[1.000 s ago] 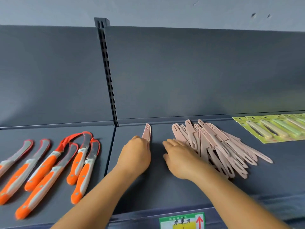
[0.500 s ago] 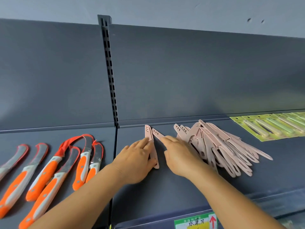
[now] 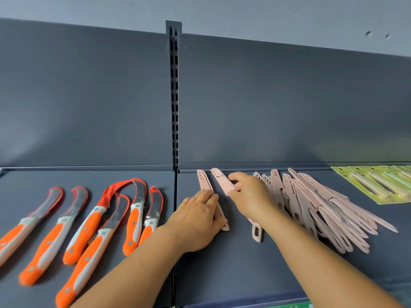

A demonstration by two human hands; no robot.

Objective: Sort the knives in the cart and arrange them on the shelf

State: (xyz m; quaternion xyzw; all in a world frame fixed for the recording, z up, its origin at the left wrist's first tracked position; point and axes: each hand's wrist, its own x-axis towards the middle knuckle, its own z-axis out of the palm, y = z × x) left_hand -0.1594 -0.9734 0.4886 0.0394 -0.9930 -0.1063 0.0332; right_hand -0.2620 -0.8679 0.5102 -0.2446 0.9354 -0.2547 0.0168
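Two pink sheathed knives lie side by side on the dark shelf point(image 3: 222, 274), tips toward the back. My left hand point(image 3: 199, 218) rests flat on the first pink knife point(image 3: 204, 180), covering its handle. My right hand point(image 3: 250, 196) pinches the second pink knife point(image 3: 220, 178) near its middle; the looped handle end sticks out below my wrist. Just right of my right hand lies a loose pile of pink knives point(image 3: 322, 210), fanned and overlapping.
Several orange-handled curved knives point(image 3: 89, 221) lie in a row on the left shelf section. Green packaged knives point(image 3: 378, 184) sit at the far right. A slotted upright point(image 3: 174, 96) divides the back panel. A green label strip shows at the front edge.
My right hand has set the second pink knife more parallel to the first, a little further right. My left hand has slid down onto the first knife's handle. The view has shifted right.
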